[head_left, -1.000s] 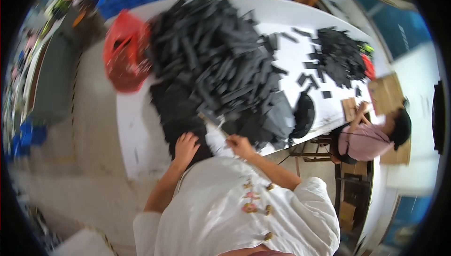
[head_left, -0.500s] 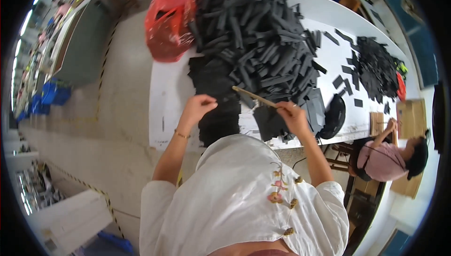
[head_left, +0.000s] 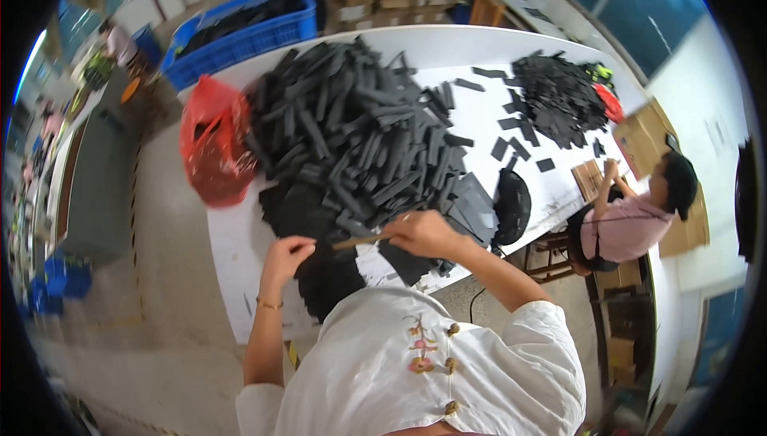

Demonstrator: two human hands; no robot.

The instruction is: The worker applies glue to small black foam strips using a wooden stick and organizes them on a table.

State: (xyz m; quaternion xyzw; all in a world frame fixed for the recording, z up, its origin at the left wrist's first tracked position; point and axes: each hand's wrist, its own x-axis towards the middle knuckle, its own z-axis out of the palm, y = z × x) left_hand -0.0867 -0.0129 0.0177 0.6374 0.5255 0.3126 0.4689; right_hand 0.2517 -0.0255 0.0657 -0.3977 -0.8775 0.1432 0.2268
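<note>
My right hand (head_left: 425, 234) grips one end of a thin, light-brown stick (head_left: 358, 241), which points left toward my other hand. Thumb and fingers of my left hand (head_left: 288, 260) are pinched together near the stick's free end; whether they hold anything is too small to see. Below both hands lie dark flat sheets (head_left: 329, 282) at the table's near edge. Just beyond rises a big heap of dark grey strips (head_left: 343, 116), some curled. Grey flat pieces (head_left: 471, 206) lie right of my right hand.
On the white table (head_left: 228, 276) are a red plastic bag (head_left: 214, 144), a black rounded object (head_left: 512, 206) and a second heap of small dark pieces (head_left: 559, 100). A blue crate (head_left: 248, 36) stands beyond the far edge. At right, a seated person in pink (head_left: 627, 228) works over a wooden board.
My view has tilted up and shifted right. My right hand has come closer to the left, and the stick now lies nearly level between them.
</note>
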